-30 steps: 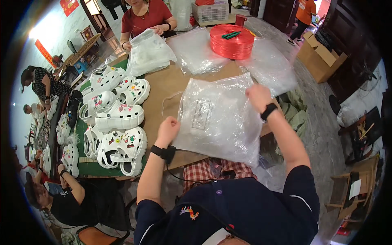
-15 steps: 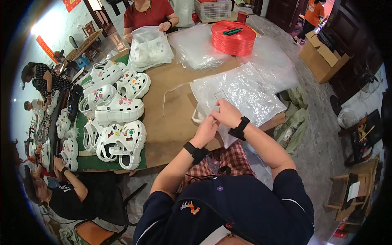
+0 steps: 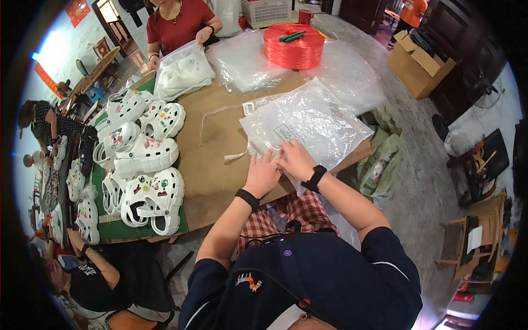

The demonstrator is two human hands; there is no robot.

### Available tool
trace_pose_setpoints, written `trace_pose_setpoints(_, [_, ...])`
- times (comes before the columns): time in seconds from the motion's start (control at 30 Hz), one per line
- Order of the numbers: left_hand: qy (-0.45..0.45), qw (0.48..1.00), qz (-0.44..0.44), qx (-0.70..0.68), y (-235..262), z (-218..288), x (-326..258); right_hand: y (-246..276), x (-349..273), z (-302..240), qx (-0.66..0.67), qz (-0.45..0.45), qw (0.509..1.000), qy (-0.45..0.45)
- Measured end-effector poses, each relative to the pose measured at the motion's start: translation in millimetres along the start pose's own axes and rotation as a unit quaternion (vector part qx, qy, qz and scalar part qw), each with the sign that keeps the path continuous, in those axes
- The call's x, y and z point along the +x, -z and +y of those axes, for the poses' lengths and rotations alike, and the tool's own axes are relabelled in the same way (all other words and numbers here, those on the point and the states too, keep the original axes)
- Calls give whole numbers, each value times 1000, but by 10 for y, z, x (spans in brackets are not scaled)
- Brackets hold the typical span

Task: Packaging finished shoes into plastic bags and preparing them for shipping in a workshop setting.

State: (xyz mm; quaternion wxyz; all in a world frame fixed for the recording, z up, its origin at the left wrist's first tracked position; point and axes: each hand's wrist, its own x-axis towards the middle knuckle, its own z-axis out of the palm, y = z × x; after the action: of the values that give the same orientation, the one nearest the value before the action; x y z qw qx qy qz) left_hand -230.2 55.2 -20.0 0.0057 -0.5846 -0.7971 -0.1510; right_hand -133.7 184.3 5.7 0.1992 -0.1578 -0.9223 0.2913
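Observation:
A stack of clear plastic bags (image 3: pixel 308 121) lies on the brown cardboard-covered table (image 3: pixel 214 159) in front of me. My left hand (image 3: pixel 262 175) and my right hand (image 3: pixel 296 159) rest side by side on the near edge of the stack, fingers pinching at the top bag's corner. Each wrist wears a black band. To the left stand several white clogs with coloured charms (image 3: pixel 148 181), heaped on a green mat. A loose white plastic strip (image 3: pixel 220 118) curls on the cardboard beyond my left hand.
A person in a red top (image 3: pixel 179 25) across the table handles a bag holding white clogs (image 3: pixel 181 71). A red spool of twine (image 3: pixel 293 45) sits on more plastic sheets. Other people sit at the left. A cardboard box (image 3: pixel 421 63) stands on the floor at right.
The bag stack, lifted and spread a second ago, now lies flat on the table. Both hands came together at its near edge and stay there.

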Motion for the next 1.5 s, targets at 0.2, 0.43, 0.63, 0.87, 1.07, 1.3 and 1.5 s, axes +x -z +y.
trace_pose_setpoints(0.2, [16, 997, -38, 71, -15, -81, -60, 186, 107, -96, -19, 117, 993, 15])
trace_pose_setpoints(0.43, [-10, 1000, 4, -18, 21, -189, -111, 308, 149, -344, -23, 196, 980, 33])
trace_pose_setpoints(0.63, [11, 989, 46, -142, 659, -453, -155, 259, 216, -146, -30, 185, 982, 25])
trace_pose_setpoints(0.87, [62, 992, 90, -70, 874, -766, -372, 724, 441, -165, 47, 201, 978, 31])
trace_pose_setpoints(1.07, [228, 943, 202, 134, 1781, -1782, -307, 907, 303, -173, 57, 182, 981, 29])
trace_pose_setpoints(1.3, [458, 856, 173, 165, 2652, -3284, -968, 687, 228, -178, 80, 143, 987, 10])
trace_pose_setpoints(1.5, [535, 822, 156, 114, 2791, -3726, -1397, 525, 160, -46, 27, 94, 995, 3])
